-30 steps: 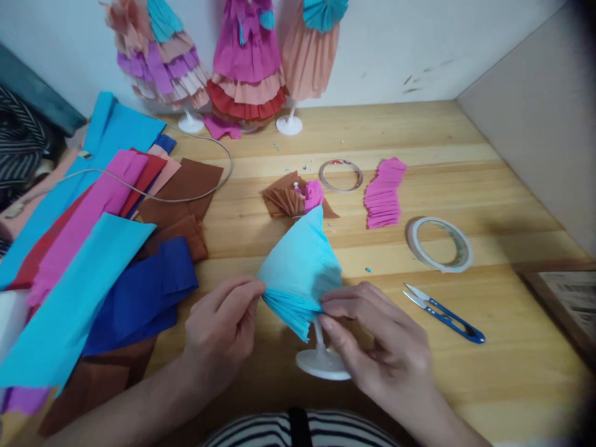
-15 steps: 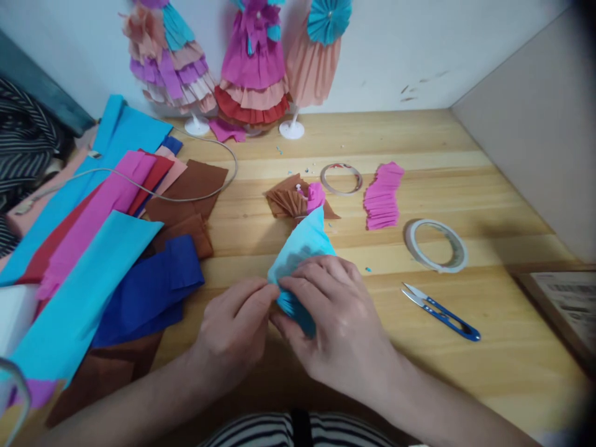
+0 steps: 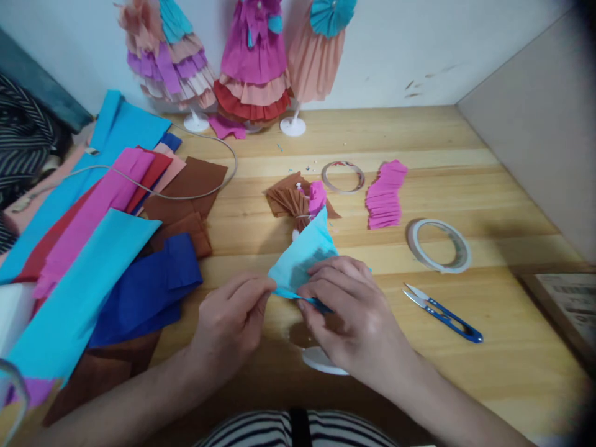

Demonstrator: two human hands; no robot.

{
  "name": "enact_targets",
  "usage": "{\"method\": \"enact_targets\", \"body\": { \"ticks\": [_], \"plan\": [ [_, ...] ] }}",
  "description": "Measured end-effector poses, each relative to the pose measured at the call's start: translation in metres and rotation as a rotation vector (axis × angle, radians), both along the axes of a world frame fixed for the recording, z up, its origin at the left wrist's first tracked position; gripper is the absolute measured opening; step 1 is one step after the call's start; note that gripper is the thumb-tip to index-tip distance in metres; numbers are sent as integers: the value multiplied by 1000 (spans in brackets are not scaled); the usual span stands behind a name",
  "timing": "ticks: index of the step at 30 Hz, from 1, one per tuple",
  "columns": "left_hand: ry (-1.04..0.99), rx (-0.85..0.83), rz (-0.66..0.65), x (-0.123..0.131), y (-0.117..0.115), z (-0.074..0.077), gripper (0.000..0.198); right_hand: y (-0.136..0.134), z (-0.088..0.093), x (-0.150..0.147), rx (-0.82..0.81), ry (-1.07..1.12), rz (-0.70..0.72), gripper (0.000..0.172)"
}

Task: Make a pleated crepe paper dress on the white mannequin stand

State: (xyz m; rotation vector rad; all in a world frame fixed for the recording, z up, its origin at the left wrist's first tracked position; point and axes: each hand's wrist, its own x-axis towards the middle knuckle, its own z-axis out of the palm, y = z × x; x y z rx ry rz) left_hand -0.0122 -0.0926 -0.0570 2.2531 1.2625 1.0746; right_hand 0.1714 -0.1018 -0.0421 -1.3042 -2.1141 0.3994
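Observation:
A light blue crepe paper piece (image 3: 302, 251) is stretched between my hands in the middle. My left hand (image 3: 235, 313) pinches its left corner between thumb and fingers. My right hand (image 3: 349, 310) grips its lower right part, with the fingers bent over the paper. Just beyond the blue paper lies a gathered brown paper piece (image 3: 291, 202) beside a small pink paper piece (image 3: 317, 197). A white round base (image 3: 323, 360) shows partly under my right hand.
Blue-handled snips (image 3: 444, 315), a tape roll (image 3: 440, 245), a thinner ring (image 3: 343, 177) and pleated pink paper (image 3: 385, 195) lie on the right. Coloured paper sheets (image 3: 84, 285) and a cable fill the left. Three paper dresses (image 3: 254, 62) stand behind.
My right hand has moved slightly right along the blue paper, whose lower edge is now spread wider between my hands. The white round base has come into view.

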Motion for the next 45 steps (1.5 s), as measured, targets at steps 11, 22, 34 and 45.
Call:
{"method": "enact_targets", "body": {
  "ticks": [11, 22, 34, 45],
  "plan": [
    [-25, -55, -2, -2, 1, -5, 15, 3, -5, 32, -62, -27, 142, 12],
    [-129, -112, 47, -7, 5, -8, 14, -15, -5, 56, -284, 406, -253, 13],
    [-56, 16, -4, -6, 3, -10, 16, -10, 4, 30, 45, 230, -15, 30],
    [-113, 14, -105, 1, 2, -9, 20, -7, -7, 0, -3, 33, -3, 28]
  ]
}}
